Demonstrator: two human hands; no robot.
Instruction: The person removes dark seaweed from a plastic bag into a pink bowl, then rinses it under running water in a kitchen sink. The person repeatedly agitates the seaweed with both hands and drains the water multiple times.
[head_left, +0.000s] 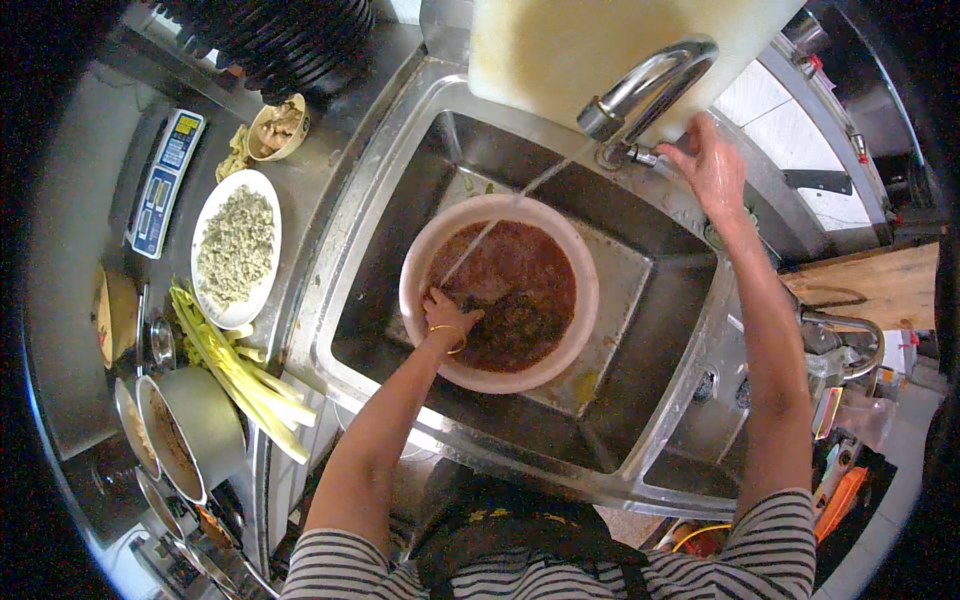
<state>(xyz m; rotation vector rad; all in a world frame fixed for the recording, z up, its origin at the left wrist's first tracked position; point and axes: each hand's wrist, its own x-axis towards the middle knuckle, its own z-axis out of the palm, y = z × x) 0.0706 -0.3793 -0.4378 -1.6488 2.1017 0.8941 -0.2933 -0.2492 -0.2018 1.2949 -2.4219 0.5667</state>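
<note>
A pale round basin (583, 300) stands in the steel sink (675, 289), filled with reddish-brown water and dark pieces I cannot make out. My left hand (448, 313), with a gold bangle at the wrist, is at the basin's left side with spread fingers at the water. A thin water stream (536, 181) falls from the chrome faucet (649, 82) into the basin near that hand. My right hand (712, 169) is wet and beside the faucet's lever (642, 155). Its thumb is close to the lever's tip, and whether they touch is unclear.
On the left counter are a white oval plate (273, 251) of chopped pale-green food, celery stalks (240, 382), a bowl (298, 144) of meat pieces, a digital scale (166, 184) and a metal pot (214, 427). A cutting board (517, 52) stands behind the sink; a cleaver (819, 181) is at right.
</note>
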